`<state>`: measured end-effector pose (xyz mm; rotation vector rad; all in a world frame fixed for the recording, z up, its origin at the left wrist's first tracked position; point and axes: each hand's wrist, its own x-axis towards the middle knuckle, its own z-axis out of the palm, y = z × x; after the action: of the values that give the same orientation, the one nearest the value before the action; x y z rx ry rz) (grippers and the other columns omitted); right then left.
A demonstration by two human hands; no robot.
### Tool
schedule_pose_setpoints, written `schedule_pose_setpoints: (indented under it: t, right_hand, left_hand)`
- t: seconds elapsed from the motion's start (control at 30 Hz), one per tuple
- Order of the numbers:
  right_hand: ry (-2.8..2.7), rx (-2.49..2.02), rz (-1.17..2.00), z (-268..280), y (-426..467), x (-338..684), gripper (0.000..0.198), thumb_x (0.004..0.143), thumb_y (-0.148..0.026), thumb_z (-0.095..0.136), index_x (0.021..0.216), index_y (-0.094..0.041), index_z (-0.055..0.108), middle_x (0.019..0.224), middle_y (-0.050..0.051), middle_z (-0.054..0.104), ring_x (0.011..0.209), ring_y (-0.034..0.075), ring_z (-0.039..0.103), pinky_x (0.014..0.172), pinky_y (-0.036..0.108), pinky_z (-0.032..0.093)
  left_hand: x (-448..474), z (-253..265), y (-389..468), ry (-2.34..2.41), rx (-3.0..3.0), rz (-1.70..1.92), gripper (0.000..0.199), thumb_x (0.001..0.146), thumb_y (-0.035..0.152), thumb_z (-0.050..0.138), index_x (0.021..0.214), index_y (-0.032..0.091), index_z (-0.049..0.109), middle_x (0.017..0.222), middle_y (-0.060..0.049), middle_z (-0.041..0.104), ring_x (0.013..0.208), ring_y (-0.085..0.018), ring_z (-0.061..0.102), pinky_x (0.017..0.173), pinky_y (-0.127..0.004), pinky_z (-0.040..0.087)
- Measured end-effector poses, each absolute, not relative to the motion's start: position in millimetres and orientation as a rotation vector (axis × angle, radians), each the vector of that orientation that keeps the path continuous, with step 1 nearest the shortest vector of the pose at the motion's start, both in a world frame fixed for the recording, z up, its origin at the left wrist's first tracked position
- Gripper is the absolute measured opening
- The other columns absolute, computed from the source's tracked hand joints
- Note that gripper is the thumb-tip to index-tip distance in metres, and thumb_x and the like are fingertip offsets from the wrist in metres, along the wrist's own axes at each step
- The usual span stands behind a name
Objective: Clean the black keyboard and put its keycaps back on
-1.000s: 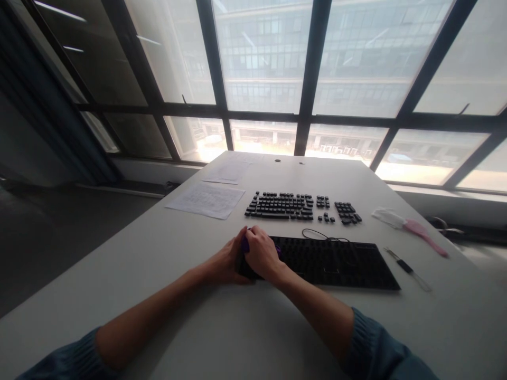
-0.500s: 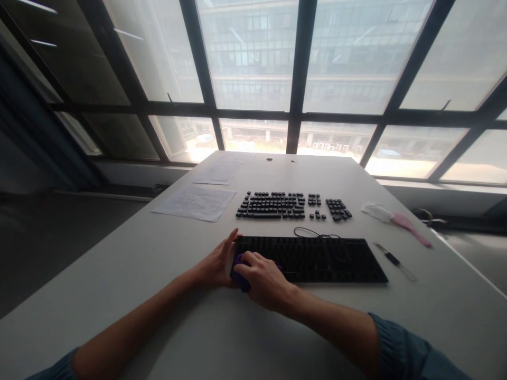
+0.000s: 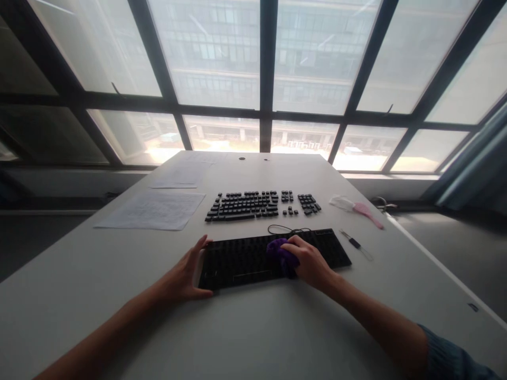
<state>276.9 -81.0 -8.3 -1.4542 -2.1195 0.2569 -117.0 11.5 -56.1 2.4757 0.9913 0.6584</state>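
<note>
A black keyboard base (image 3: 241,258) without its keycaps lies on the white table, slightly askew. My left hand (image 3: 185,275) spans its left end, thumb at the near edge and fingers at the far edge, gripping it. In my right hand (image 3: 312,264) is a bunched purple cloth (image 3: 282,253), pressed on the keyboard right of its middle. The fingers wrap the cloth from the right, and part of it is hidden under them. Behind the keyboard, its thin black cable (image 3: 279,228) lies in a loop.
Black keycaps (image 3: 242,207) are laid out in keyboard order beyond the base. Paper sheets (image 3: 154,210) lie to the left. On the right are a pink-handled brush (image 3: 366,212) and a small wire tool with a black grip (image 3: 355,243). Windows stand behind the table (image 3: 253,332).
My right hand has moved the purple cloth from the keyboard's left end to right of its middle. The keyboard has tilted slightly, and my left hand still holds its left end. The view has turned right.
</note>
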Motion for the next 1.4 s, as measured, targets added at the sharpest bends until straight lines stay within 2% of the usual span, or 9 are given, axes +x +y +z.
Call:
schedule_pose_setpoints:
  t: [0.27,0.47,0.53,0.7,0.83,0.97,1.17,1.3,1.4]
  right_hand:
    - [-1.796,-1.862,0.046,-9.1,-90.0,398.5,0.025,0.083,-0.015,0.059,0.102,-0.023,0.073,0.102,0.006,0.067,0.091,0.022,0.066,0.086,0.032,0.050]
    - [-1.837,-1.869,0.023,-25.0,-91.5,404.4,0.044,0.084,-0.028,0.065,0.127,-0.025,0.065,0.122,0.009,0.063,0.110,0.027,0.060,0.097,0.038,0.048]
    - [-1.854,-1.882,0.015,-29.4,-91.8,398.6,0.046,0.082,-0.021,0.063,0.128,-0.025,0.065,0.123,0.009,0.062,0.110,0.027,0.060,0.097,0.038,0.048]
    - [-1.778,-1.895,0.023,-30.5,-88.1,392.7,0.045,0.075,-0.006,0.053,0.114,-0.019,0.070,0.108,0.008,0.066,0.095,0.024,0.064,0.088,0.034,0.050]
    - [-1.853,-1.707,0.101,-20.4,-72.8,347.8,0.046,0.074,-0.002,0.053,0.113,-0.020,0.070,0.108,0.007,0.066,0.096,0.022,0.063,0.089,0.033,0.049]
    - [-2.041,-1.484,0.207,-8.5,-46.8,252.9,0.041,0.082,-0.004,0.054,0.116,-0.020,0.069,0.111,0.008,0.064,0.099,0.021,0.061,0.090,0.033,0.049]
    - [-2.409,-1.196,0.058,3.0,-20.3,125.5,0.026,0.081,-0.013,0.061,0.106,-0.017,0.069,0.110,0.011,0.062,0.101,0.025,0.055,0.079,0.032,0.052]
    - [-2.492,-1.064,-0.018,3.3,-19.8,106.5,0.027,0.085,-0.017,0.061,0.112,-0.016,0.065,0.116,0.013,0.059,0.101,0.025,0.053,0.081,0.034,0.052]
    - [-2.447,-1.163,0.034,-0.3,-22.2,134.8,0.027,0.087,-0.013,0.059,0.113,-0.019,0.066,0.119,0.011,0.059,0.103,0.024,0.054,0.082,0.034,0.051]
  left_hand:
    - [-115.7,-56.8,10.7,1.028,2.433,0.662,0.133,0.064,0.052,0.086,0.160,0.035,-0.005,0.160,-0.017,0.031,0.143,-0.045,0.036,0.114,-0.064,0.034]
    - [-116.6,-54.3,10.5,1.046,2.478,0.608,0.134,0.066,0.048,0.086,0.159,0.033,-0.009,0.159,-0.018,0.031,0.144,-0.043,0.035,0.115,-0.063,0.034]
    - [-116.3,-53.4,10.2,1.032,2.492,0.593,0.135,0.066,0.047,0.087,0.159,0.032,-0.010,0.159,-0.018,0.031,0.144,-0.043,0.035,0.115,-0.062,0.034]
    - [-115.3,-51.5,8.8,1.022,2.496,0.587,0.138,0.064,0.047,0.088,0.159,0.031,-0.010,0.158,-0.020,0.032,0.144,-0.043,0.034,0.114,-0.063,0.034]
    - [-115.6,-49.6,8.4,0.999,2.519,0.568,0.140,0.063,0.049,0.089,0.159,0.031,-0.011,0.157,-0.022,0.032,0.143,-0.045,0.036,0.113,-0.063,0.037]
    - [-116.2,-49.0,8.9,0.997,2.535,0.587,0.140,0.063,0.047,0.089,0.159,0.029,-0.011,0.156,-0.022,0.033,0.142,-0.044,0.037,0.112,-0.063,0.037]
    - [-118.0,-53.5,11.4,0.974,2.610,0.642,0.135,0.066,0.047,0.086,0.160,0.027,-0.009,0.157,-0.022,0.032,0.140,-0.044,0.040,0.110,-0.062,0.043]
    - [-118.1,-57.2,12.7,1.012,2.596,0.706,0.130,0.068,0.048,0.082,0.160,0.026,-0.007,0.159,-0.020,0.030,0.140,-0.044,0.041,0.108,-0.061,0.045]
    - [-117.4,-57.0,12.8,1.001,2.565,0.690,0.124,0.071,0.051,0.079,0.161,0.028,-0.004,0.157,-0.019,0.034,0.140,-0.042,0.041,0.111,-0.061,0.042]
